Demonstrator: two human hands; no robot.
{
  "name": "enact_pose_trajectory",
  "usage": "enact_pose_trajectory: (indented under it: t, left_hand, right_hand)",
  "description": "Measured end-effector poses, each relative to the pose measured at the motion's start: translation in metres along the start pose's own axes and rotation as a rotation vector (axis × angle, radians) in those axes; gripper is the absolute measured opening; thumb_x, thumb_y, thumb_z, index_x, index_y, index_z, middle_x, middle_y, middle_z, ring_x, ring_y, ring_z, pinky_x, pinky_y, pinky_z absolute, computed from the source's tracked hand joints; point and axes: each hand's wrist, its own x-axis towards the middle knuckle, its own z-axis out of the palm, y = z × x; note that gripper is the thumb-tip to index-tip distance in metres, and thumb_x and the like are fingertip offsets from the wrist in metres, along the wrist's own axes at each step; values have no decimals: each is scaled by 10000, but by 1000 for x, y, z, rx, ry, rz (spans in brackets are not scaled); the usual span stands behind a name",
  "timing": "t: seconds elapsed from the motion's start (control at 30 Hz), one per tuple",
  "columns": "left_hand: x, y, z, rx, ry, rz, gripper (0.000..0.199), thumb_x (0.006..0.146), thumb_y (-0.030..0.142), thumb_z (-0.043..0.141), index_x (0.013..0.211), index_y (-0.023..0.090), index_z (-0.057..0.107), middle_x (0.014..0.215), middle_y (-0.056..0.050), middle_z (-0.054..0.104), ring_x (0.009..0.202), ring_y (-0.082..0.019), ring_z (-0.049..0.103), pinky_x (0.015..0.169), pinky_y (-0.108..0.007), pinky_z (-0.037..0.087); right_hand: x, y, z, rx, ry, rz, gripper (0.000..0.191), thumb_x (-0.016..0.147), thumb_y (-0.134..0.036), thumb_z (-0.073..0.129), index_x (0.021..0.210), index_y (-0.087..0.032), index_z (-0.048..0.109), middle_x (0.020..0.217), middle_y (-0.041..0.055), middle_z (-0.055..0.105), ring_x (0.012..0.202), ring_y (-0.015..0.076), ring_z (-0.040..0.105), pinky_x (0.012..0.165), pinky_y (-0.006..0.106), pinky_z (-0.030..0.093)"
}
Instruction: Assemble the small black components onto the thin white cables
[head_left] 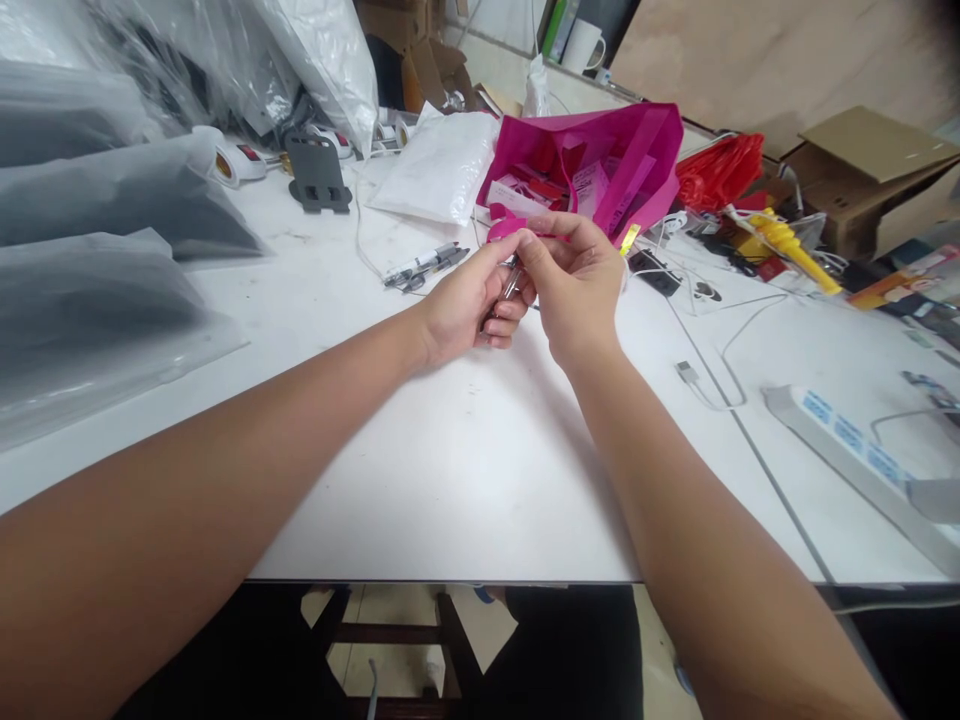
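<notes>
Both of my hands are together above the white table, in front of the pink bag. My left hand (466,308) is closed, its fingers curled round a slim, shiny metal item (512,281) with dark parts. Only a short stretch of that item shows between the fingers, so its kind cannot be made out. My right hand (581,285) is closed too, with thumb and fingers pinching at the item's upper end, right against my left thumb. Several pens (425,266) lie on the table just left of and beyond my hands.
Behind my hands stands a pink bag (660,150) with boxes inside, beside a white padded envelope (439,170). Grey plastic packages (90,310) line the left. At right lie a power strip (847,450), a USB cable (686,372) and a yellow tool-like object (791,245).
</notes>
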Motion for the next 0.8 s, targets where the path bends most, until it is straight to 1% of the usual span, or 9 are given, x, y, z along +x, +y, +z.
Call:
enact_pose_trajectory:
  t: [0.13, 0.2, 0.4, 0.5, 0.57, 0.63, 0.7, 0.8]
  left_hand:
    - [1, -1, -3, -45, 31, -11, 500, 1009, 646, 527, 759, 213, 529, 561, 40, 382, 404, -104, 323, 396, -252, 275]
    - [2, -1, -4, -58, 43, 1, 494, 1016, 633, 526, 758, 213, 523, 564, 38, 386, 409, -104, 335, 398, -253, 270]
    - [3, 1, -2, 7, 91, 87, 577, 1041, 670, 440, 695, 210, 474, 573, 28, 365, 431, -94, 335, 412, -247, 254]
    - [4, 1, -2, 70, 101, 166, 629, 1056, 684, 393, 664, 197, 472, 578, 28, 345, 451, -83, 344, 439, -229, 278]
    - [5, 0, -2, 92, 96, 248, 641, 1076, 661, 358, 669, 184, 490, 594, 24, 359, 472, -76, 355, 462, -216, 293]
    - [6, -1, -3, 99, 95, 290, 663, 1094, 645, 310, 661, 178, 496, 598, 20, 365, 484, -75, 360, 476, -212, 303]
    - [7, 0, -3, 87, 108, 279, 684, 1095, 652, 288, 645, 180, 496, 584, 20, 361, 483, -82, 366, 483, -219, 315]
    - [6, 1, -3, 51, 126, 230, 677, 1083, 670, 313, 639, 192, 495, 549, 25, 362, 464, -95, 382, 481, -238, 328]
  right_hand:
    - [1, -1, -2, -36, 5, -66, 469, 1006, -713, 532, 1188, -301, 661, 1137, 93, 779, 1026, 256, 779, 750, 384, 647]
    - [1, -4, -2, -31, 1, -90, 439, 1007, -691, 550, 1147, -291, 666, 1110, 95, 776, 1006, 255, 779, 747, 383, 643]
    - [-5, -16, 0, -30, -26, -44, 356, 962, -618, 674, 1016, -266, 677, 1028, 62, 766, 881, 212, 764, 734, 352, 639]
    - [-7, -24, 1, 9, -36, -40, 329, 964, -591, 683, 968, -262, 675, 958, 47, 750, 826, 194, 751, 719, 342, 637]
    - [-9, -27, 2, 38, -46, -32, 327, 978, -587, 663, 939, -262, 669, 907, 41, 738, 799, 187, 742, 702, 336, 637]
    - [-9, -27, 2, 68, -55, -27, 335, 987, -590, 647, 915, -264, 660, 852, 36, 724, 770, 185, 734, 685, 336, 640]
    - [-9, -26, 2, 83, -61, -31, 350, 990, -601, 638, 899, -264, 659, 816, 35, 716, 765, 190, 732, 692, 346, 646]
    - [-7, -22, 2, 77, -42, -41, 375, 999, -620, 612, 892, -264, 663, 804, 36, 716, 778, 195, 737, 735, 364, 653]
